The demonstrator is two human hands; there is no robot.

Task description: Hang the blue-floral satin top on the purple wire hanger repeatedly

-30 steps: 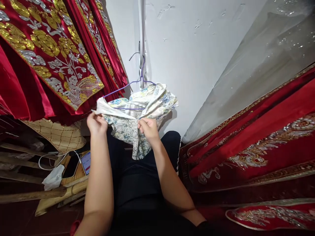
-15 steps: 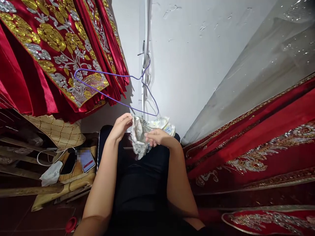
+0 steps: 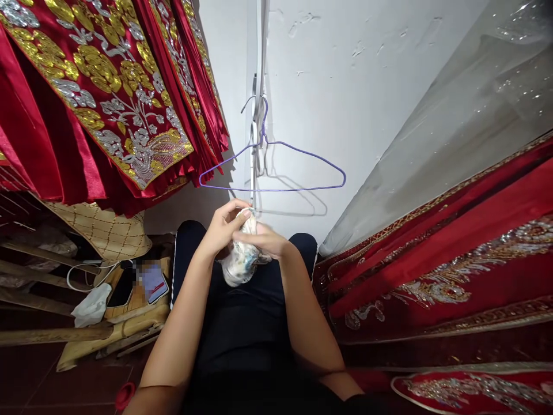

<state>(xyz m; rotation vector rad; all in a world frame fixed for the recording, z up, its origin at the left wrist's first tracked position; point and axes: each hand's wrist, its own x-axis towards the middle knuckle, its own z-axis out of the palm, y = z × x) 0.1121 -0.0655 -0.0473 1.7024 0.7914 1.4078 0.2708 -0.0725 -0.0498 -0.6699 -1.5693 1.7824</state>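
Observation:
A small white cloth piece with a blue and dark pattern hangs bunched between my hands, above my lap. My left hand pinches its gathered upper end between thumb and fingers. My right hand lies across the cloth's middle from the right, its fingers closed over the fabric and partly hidden by it. Just above my hands hangs a purple wire hanger, with nothing on it. The cloth is crumpled, so its full shape is not visible.
Red garments with gold and silver embroidery hang at left. Red beaded garments and a clear plastic cover fill the right. A bamboo chair at lower left holds a phone, a white cable and a white bag.
The hanger has swung round from side-on to nearly face-on. The cloth, spread with an opening showing before, is now bunched, and my hands have come closer together.

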